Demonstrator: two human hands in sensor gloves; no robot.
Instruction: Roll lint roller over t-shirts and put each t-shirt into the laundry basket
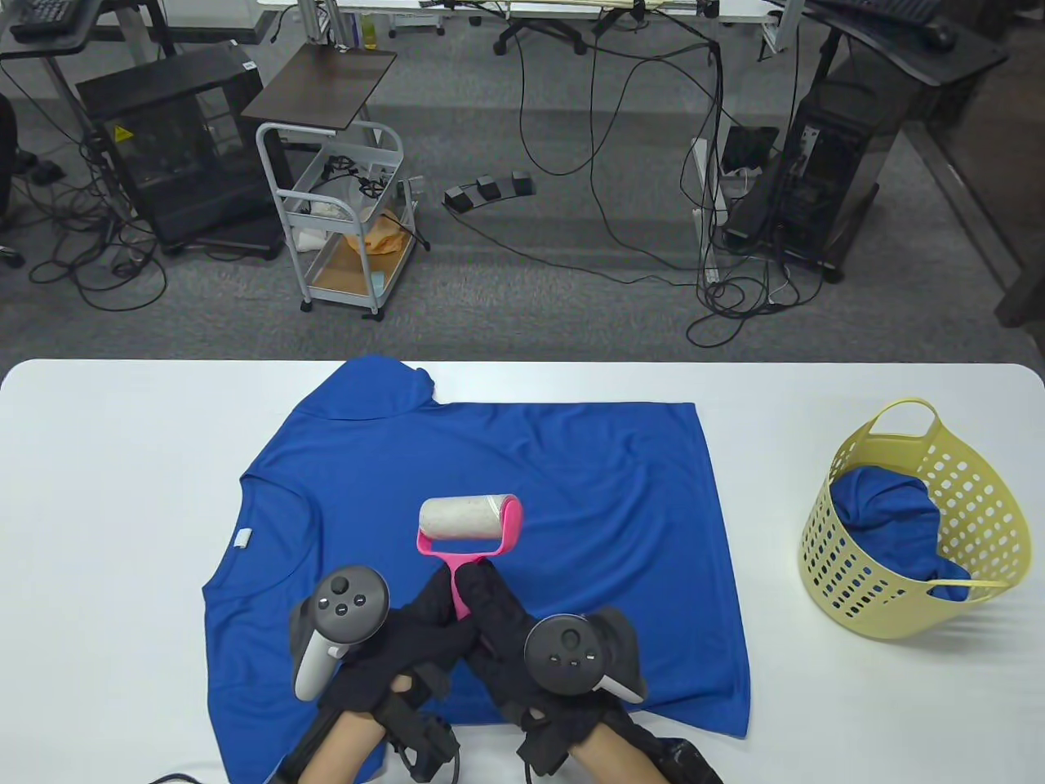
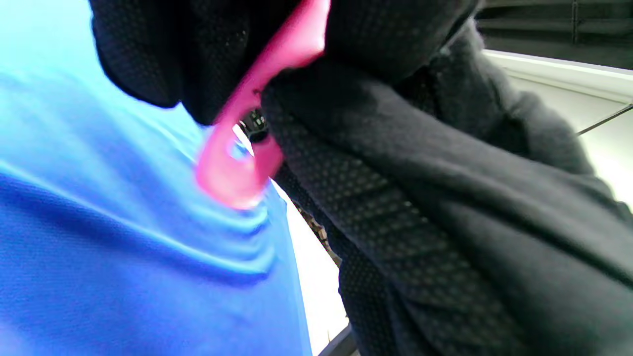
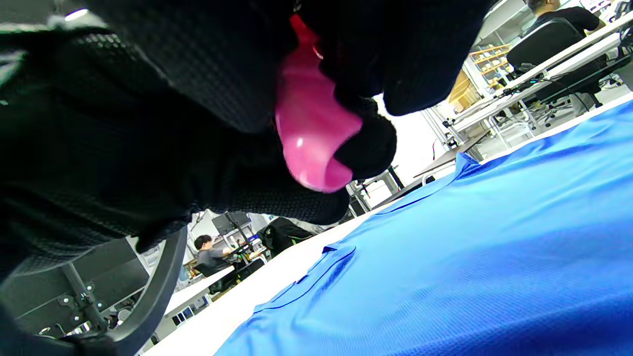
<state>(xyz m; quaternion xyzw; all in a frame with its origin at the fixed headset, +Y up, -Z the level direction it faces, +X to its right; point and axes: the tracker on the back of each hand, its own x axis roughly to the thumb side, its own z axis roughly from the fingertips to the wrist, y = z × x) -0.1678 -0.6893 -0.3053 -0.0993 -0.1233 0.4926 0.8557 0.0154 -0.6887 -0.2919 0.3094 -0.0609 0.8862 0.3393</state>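
Rolling step: we grip the roller (image 1: 471,529) handle in both hands, left (image 1: 412,633) and right (image 1: 498,621), drum on the shirt (image 1: 571,506) mid-worktop; next, sweep onward, then basket (image 1: 992,498) by the right edge.

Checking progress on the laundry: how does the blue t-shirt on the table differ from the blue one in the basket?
The t-shirt on the table lies spread flat, while the t-shirt in the laundry basket is crumpled into a heap. The lint roller rests on the table one; nothing touches the basket one. The table one shows whole; the basket one is partly hidden by the laundry basket. Both look the same bright blue.
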